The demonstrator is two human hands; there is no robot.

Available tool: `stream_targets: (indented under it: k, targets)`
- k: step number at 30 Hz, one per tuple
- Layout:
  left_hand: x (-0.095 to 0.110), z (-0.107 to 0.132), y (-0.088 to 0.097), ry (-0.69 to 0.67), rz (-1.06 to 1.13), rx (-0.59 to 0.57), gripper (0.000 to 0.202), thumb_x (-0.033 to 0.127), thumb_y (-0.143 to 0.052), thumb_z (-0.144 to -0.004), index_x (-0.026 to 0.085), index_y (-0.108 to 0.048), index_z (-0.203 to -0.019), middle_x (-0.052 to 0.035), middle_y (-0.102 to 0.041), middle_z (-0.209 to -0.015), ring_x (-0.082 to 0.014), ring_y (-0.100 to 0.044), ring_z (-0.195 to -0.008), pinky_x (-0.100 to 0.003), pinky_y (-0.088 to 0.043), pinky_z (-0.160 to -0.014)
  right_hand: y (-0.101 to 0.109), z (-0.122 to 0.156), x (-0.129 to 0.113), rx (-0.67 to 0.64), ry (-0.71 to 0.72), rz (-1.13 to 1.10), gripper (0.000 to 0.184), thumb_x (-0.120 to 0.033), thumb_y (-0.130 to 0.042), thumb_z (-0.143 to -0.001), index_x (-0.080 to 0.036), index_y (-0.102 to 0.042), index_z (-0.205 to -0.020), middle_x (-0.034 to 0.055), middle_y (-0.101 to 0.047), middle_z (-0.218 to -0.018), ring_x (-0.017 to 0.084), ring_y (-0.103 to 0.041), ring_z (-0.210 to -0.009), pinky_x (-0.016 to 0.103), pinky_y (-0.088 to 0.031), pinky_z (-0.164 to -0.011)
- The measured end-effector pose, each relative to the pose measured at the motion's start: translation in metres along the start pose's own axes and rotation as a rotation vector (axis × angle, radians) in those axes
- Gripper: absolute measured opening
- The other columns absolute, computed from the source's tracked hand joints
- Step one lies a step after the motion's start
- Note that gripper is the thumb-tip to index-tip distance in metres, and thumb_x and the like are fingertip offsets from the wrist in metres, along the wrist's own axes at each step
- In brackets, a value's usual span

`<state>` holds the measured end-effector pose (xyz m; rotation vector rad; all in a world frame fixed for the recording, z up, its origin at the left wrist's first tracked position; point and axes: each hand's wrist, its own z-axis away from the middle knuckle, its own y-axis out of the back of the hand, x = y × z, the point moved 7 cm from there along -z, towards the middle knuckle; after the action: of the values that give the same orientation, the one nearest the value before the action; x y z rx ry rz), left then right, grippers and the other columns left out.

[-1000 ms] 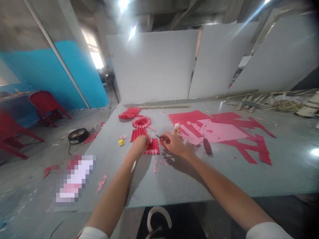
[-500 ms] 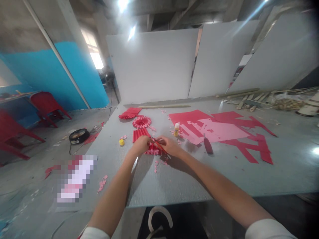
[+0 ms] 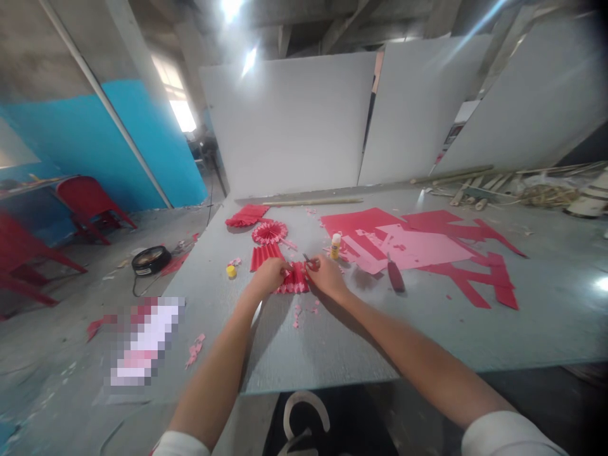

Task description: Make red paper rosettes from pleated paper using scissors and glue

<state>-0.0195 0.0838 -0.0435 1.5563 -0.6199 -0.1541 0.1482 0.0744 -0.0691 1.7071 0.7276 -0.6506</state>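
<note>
The work is carried on a grey table [image 3: 456, 342]. A pleated red strip [image 3: 298, 276] with a pink zigzag border lies left of the table's middle, between the far and near edges, closer to the left edge than to the right. The left hand [image 3: 268, 276] is at the strip's left end, thumb and forefinger closed on the pleats. The right hand [image 3: 327, 275] is at the strip's right end, fingers curled around scissors [image 3: 311, 259]; the dark blade points toward the far left corner, and the handle is mostly hidden. Whether the right fingertips also touch the strip cannot be determined.

A second pleated piece [image 3: 263, 255] lies just beyond the left hand. Past it, toward the far left corner, are a round pleated rosette [image 3: 269, 232] and a folded red piece [image 3: 246, 216]. A yellow cap [image 3: 230, 272] sits near the left edge. A glue bottle [image 3: 335, 246] stands upright just beyond the right hand. To the right lie a dark red pointed tool [image 3: 395, 277], a pink sheet [image 3: 430, 248] and red sheets [image 3: 351, 220]. Pink scraps [image 3: 194, 350] lie near the near left corner. A thin stick [image 3: 316, 202] runs along the far edge, in front of white panels [image 3: 294, 126]
</note>
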Motion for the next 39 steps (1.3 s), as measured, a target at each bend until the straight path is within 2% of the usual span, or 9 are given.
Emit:
stream_targets:
  k: [9,14,22,30,39]
  targets:
    - [0.011,0.003,0.001,0.021,-0.046,-0.048,0.036,0.004,-0.054,-0.078,0.02,-0.08,-0.097,-0.0103,-0.077,-0.094,-0.0229,-0.07,-0.098,-0.029,-0.051,-0.09,-0.006,-0.005,-0.001,-0.043,-0.005,0.119,0.026,-0.028,-0.07,-0.08,-0.018,-0.066,-0.103,0.0086,-0.075,-0.087,0.024,-0.068,-0.085,0.029,-0.041,-0.068]
    - [0.015,0.004,0.003,0.045,-0.06,-0.047,0.037,0.004,-0.055,-0.078,0.021,-0.08,-0.099,-0.0105,-0.077,-0.095,-0.0229,-0.07,-0.097,-0.028,-0.05,-0.091,-0.006,-0.005,-0.003,-0.054,-0.038,0.146,0.029,-0.034,-0.068,-0.083,-0.017,-0.066,-0.106,0.0114,-0.075,-0.09,0.026,-0.069,-0.089,0.029,-0.041,-0.069]
    - [0.012,0.004,0.002,0.079,-0.103,-0.071,0.034,0.003,-0.055,-0.077,0.019,-0.08,-0.095,-0.0114,-0.075,-0.09,-0.022,-0.069,-0.095,-0.026,-0.049,-0.088,-0.008,-0.005,-0.006,-0.094,-0.051,0.212,0.029,-0.031,-0.067,-0.083,-0.018,-0.064,-0.109,0.0134,-0.075,-0.095,0.028,-0.069,-0.091,0.03,-0.04,-0.069]
    - [0.011,0.004,-0.002,0.088,-0.145,-0.091,0.028,0.004,-0.053,-0.075,0.016,-0.077,-0.079,-0.0126,-0.072,-0.084,-0.0242,-0.068,-0.091,-0.029,-0.049,-0.082,-0.012,-0.007,0.0,-0.082,-0.034,0.224,0.034,-0.027,-0.069,-0.08,-0.018,-0.06,-0.112,0.0115,-0.074,-0.091,0.028,-0.068,-0.088,0.03,-0.038,-0.066]
    - [0.004,0.005,0.007,0.124,-0.135,-0.037,0.031,0.007,-0.055,-0.08,0.019,-0.079,-0.095,-0.0111,-0.075,-0.092,-0.0233,-0.068,-0.099,-0.027,-0.049,-0.086,-0.011,-0.008,0.004,-0.059,-0.01,0.203,0.03,-0.027,-0.066,-0.082,-0.018,-0.061,-0.11,0.0122,-0.074,-0.096,0.026,-0.067,-0.09,0.03,-0.04,-0.07]
